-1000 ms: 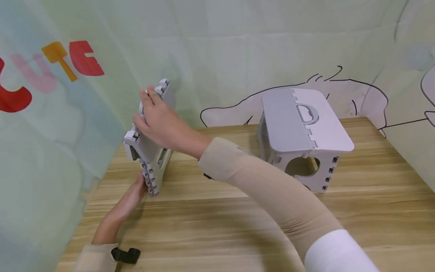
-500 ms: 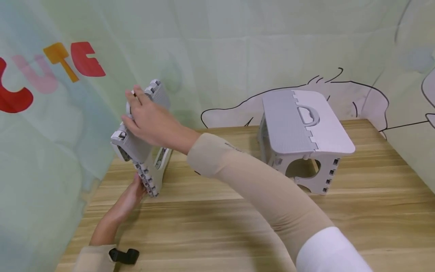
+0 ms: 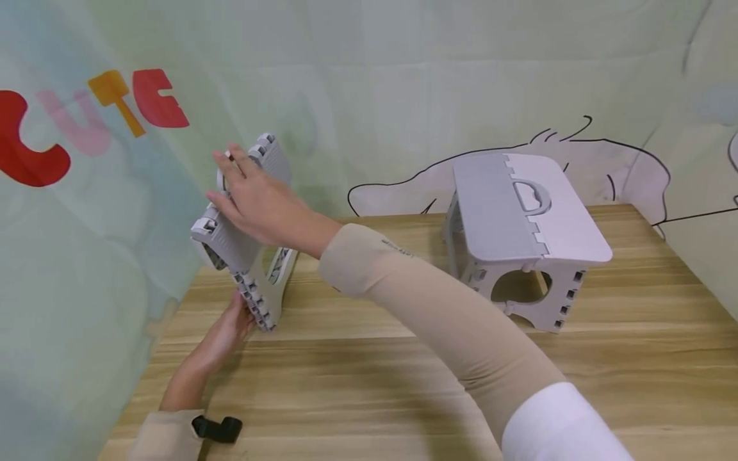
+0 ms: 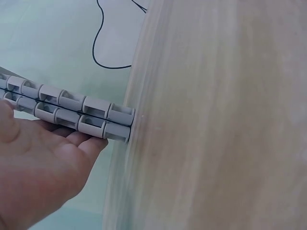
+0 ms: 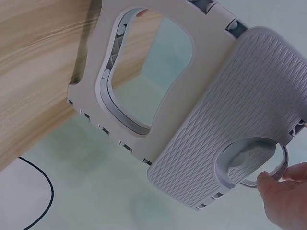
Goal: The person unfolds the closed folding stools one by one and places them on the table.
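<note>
A grey folding stool (image 3: 233,246), partly folded, stands on the left of the wooden table (image 3: 369,397). Its seat half leans over at an angle above the leg panel (image 5: 148,43). My right hand (image 3: 265,205) is at the seat's upper edge; in the right wrist view its thumb and finger pinch the stool's carry handle (image 5: 286,160). Low on the near side, my left hand (image 3: 221,333) holds the hinged edge (image 4: 72,108) of the legs, its fingers partly hidden behind them.
A second, unfolded stool (image 3: 496,211) with a grey and white top stands on the right of the table. Printed cloth (image 3: 380,115) hangs close behind the table and along its left side. A black strap (image 3: 221,429) is on the left wrist.
My right hand has moved left with the seat half, which leans farther from the legs than before. My left hand stays at the base. The second stool has not moved.
</note>
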Motion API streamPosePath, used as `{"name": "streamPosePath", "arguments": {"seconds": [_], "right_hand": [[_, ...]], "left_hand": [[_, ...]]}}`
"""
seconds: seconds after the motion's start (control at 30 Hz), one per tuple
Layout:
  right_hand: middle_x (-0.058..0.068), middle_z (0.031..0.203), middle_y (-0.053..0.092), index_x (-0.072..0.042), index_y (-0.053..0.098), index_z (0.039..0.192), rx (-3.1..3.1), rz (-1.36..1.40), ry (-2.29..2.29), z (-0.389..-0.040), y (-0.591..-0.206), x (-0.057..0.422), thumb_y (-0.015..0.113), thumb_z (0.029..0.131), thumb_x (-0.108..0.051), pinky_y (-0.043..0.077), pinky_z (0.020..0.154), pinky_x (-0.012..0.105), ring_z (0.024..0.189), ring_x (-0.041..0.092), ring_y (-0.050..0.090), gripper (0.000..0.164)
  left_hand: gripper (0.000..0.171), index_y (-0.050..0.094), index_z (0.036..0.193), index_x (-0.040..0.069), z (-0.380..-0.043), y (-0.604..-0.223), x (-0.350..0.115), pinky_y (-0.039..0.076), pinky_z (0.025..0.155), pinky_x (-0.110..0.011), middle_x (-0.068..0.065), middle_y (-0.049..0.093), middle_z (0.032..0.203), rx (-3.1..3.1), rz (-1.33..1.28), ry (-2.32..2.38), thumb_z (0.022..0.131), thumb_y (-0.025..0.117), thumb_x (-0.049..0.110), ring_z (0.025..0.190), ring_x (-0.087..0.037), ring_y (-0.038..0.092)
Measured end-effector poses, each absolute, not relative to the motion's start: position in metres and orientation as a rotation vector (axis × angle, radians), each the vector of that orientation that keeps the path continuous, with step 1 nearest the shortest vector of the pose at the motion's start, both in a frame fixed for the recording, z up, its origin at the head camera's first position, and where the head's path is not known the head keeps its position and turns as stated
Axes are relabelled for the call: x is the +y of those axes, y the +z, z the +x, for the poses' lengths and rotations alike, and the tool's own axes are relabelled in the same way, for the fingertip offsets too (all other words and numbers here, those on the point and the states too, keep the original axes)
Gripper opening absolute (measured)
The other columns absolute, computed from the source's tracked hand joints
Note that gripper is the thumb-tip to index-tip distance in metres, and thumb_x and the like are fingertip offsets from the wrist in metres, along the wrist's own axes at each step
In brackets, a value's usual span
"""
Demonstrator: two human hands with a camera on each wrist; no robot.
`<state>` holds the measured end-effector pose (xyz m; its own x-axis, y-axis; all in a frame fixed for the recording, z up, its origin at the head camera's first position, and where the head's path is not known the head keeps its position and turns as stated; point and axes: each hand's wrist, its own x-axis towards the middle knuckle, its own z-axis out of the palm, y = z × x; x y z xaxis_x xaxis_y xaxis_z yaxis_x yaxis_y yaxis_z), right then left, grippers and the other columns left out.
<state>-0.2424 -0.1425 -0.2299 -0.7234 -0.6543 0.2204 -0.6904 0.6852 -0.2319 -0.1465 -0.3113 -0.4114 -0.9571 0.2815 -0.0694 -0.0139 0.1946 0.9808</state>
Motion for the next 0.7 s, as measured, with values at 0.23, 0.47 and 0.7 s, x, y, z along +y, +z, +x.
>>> {"name": "streamPosePath", "arguments": {"seconds": [0.23, 0.47, 0.7], "right_hand": [[0.004, 0.167, -0.003, -0.015, 0.003, 0.161, -2.752, 1.125, 0.448, -0.243, -0.231, -0.141, 0.023, 0.107, -0.052, 0.034, 0.107, 0.013, 0.149, 0.008, 0.002, 0.068], [0.004, 0.167, -0.003, -0.015, 0.003, 0.161, -2.748, 1.119, 0.445, -0.243, -0.231, -0.14, 0.023, 0.107, -0.052, 0.031, 0.109, 0.013, 0.15, 0.008, 0.002, 0.068], [0.003, 0.167, -0.003, -0.016, 0.003, 0.161, -2.748, 1.117, 0.466, -0.243, -0.232, -0.14, 0.023, 0.107, -0.052, 0.022, 0.113, 0.013, 0.149, 0.007, -0.002, 0.068]], "left_hand": [[0.073, -0.009, 0.154, -0.008, -0.145, -0.409, -0.313, 0.025, 0.107, -0.008, -0.033, -0.004, 0.16, 2.418, 0.3, 1.748, 0.106, 0.003, 0.047, 0.145, -0.051, 0.003], [0.058, 0.015, 0.153, -0.012, -0.145, -0.411, -0.314, 0.029, 0.101, -0.003, -0.031, 0.02, 0.158, 2.695, 0.338, 1.734, 0.111, 0.025, 0.027, 0.145, -0.034, 0.025], [0.047, 0.03, 0.148, -0.015, -0.152, -0.42, -0.314, 0.039, 0.102, -0.011, 0.001, 0.049, 0.145, 2.606, 0.508, 2.053, 0.109, 0.035, 0.011, 0.127, 0.003, 0.046]]}}
